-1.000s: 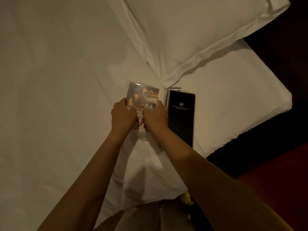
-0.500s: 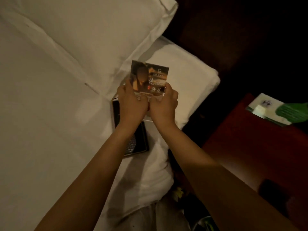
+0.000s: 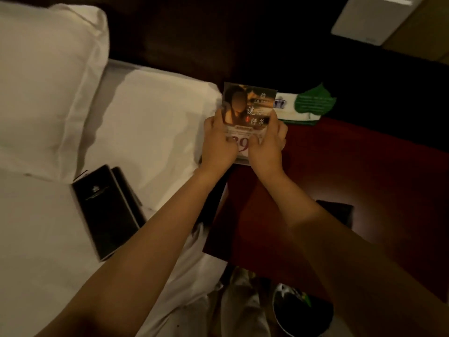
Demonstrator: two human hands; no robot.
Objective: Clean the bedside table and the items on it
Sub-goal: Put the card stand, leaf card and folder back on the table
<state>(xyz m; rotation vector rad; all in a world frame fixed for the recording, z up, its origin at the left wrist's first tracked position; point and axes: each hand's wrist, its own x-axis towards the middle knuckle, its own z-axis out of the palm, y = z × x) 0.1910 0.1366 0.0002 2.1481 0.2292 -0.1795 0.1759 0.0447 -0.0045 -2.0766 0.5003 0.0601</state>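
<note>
Two big surfaces: bed [image 3: 150,122] left, tabletop [image 3: 364,166] right. Folder [image 3: 107,212] lies on the bed. Card [image 3: 247,105] is over the tabletop's bed-side edge, just before the tissue box [image 3: 289,105]. Left hand [image 3: 218,144] and right hand [image 3: 267,147] pinch its lower sides, fingers curled. Risk: set too near the edge, it drops into the gap; too far, it knocks the box. Card's base is hidden by the hands; dark object [image 3: 335,212] on the tabletop is unreadable.
</note>
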